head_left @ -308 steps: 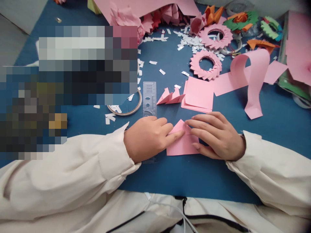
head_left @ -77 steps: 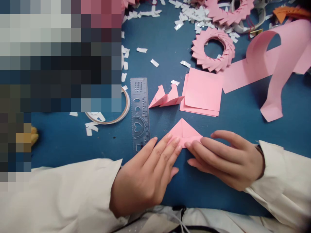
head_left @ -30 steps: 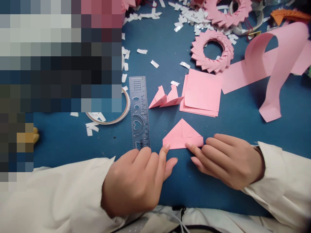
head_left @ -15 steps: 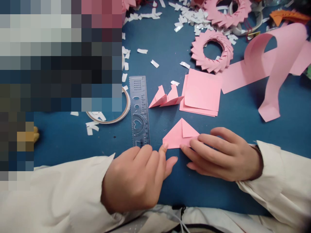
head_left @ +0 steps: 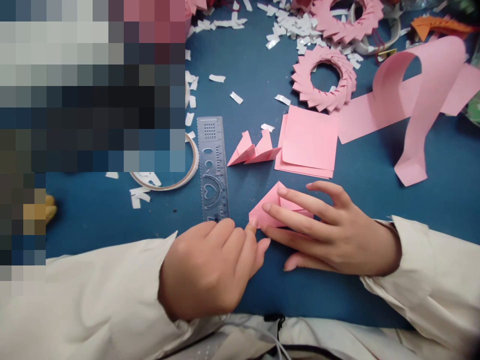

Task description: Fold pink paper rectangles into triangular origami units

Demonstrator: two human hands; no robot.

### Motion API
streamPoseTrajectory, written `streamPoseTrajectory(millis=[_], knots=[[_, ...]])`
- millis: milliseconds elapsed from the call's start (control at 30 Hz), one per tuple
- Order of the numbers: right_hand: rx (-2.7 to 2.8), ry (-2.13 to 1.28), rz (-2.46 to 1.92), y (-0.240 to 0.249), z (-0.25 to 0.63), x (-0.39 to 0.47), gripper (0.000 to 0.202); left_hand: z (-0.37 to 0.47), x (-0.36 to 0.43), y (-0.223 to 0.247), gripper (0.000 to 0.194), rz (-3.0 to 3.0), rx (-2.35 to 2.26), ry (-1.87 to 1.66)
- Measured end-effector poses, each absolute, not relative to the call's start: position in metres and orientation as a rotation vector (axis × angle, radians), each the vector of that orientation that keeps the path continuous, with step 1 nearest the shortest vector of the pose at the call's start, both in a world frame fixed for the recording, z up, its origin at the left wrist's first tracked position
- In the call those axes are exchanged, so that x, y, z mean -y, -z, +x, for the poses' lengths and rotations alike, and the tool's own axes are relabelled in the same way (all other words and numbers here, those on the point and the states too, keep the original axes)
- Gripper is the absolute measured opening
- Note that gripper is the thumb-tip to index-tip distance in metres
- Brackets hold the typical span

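Note:
A folded pink paper [head_left: 267, 207] with a pointed top lies flat on the table in front of me. My left hand [head_left: 212, 267] is mostly curled, its index fingertip pressing the paper's lower left corner down and the thumb apart below. Fingers stretched and spread, my right hand [head_left: 326, 225] lies across the paper's middle and hides much of its right side. Just behind are two small folded pink pieces [head_left: 255, 150] joined in a row. Beside them is a stack of pink paper squares [head_left: 309, 142].
A clear plastic ruler [head_left: 213, 170] lies left of the paper, near a roll of tape [head_left: 193, 165]. Behind are a pink folded-paper ring [head_left: 300, 80], a curled pink strip [head_left: 435, 100] and white scraps [head_left: 296, 27]. The upper left is blurred out.
My right hand has shifted left over the paper, its fingers spreading from the right corner across the middle. My left index finger keeps pressing the left corner.

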State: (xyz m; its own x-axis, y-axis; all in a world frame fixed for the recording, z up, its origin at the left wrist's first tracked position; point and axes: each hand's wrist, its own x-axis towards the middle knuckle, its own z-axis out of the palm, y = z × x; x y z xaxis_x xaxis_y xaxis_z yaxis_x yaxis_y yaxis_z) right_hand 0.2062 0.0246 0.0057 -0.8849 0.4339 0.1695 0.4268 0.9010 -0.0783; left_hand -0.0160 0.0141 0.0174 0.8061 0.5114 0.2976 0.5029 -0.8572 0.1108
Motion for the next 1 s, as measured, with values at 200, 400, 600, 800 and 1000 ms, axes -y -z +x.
streamPoseTrajectory(millis=[200,400,600,800,1000], knots=[[2.888,-0.156,-0.663,-0.0035,0.2009,-0.0251,0.047,-0.0160,-0.0170,-0.0156,0.021,2.827,-0.898,-0.547],[2.921,-0.208,-0.714,-0.0034,0.2001,-0.0252,0.053,-0.0168,-0.0186,-0.0167,0.021,2.835,-0.890,-0.532],[2.854,-0.133,-0.632,-0.0015,0.2016,-0.0241,0.052,-0.0188,-0.0190,-0.0159,0.015,2.908,-0.814,-0.495],[2.830,-0.137,-0.649,-0.0078,0.2038,-0.0223,0.051,-0.0196,-0.0204,-0.0166,0.016,2.906,-0.811,-0.468],[2.771,-0.181,-0.644,-0.0104,0.2072,-0.0201,0.048,-0.0200,-0.0195,-0.0164,0.015,2.936,-0.792,-0.486]])
